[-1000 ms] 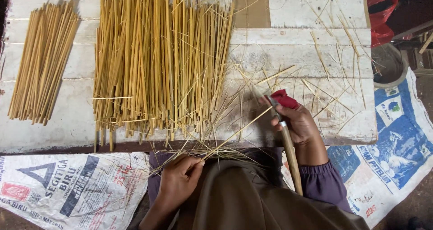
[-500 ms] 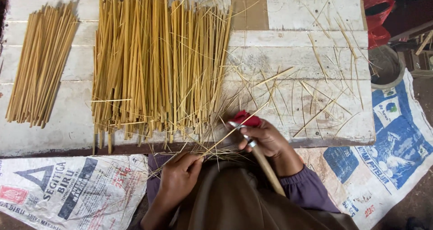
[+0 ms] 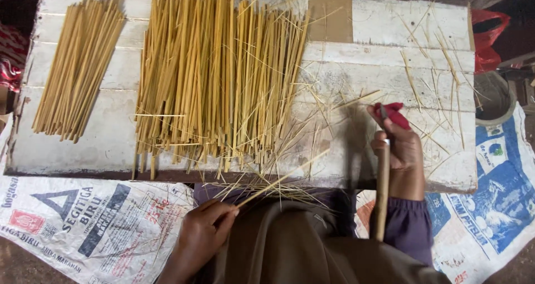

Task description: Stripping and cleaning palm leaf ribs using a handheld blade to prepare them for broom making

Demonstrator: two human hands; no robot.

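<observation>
At the board's near edge, left hand [image 3: 203, 234] fingers pinch the low end of one bamboo sliver [image 3: 281, 179]; its long axis slants up and right toward the right hand [image 3: 398, 147], fist closed around a wooden-handled knife [image 3: 382, 192], red cloth [image 3: 393, 114] on thumb. Stick pile [image 3: 214, 78] lies beyond.

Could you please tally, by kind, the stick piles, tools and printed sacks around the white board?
Stick piles: 2, small pile and large pile
Wooden-handled tool in right hand: 1
Printed sacks: 2, left sack, right sack
Total: 5
</observation>
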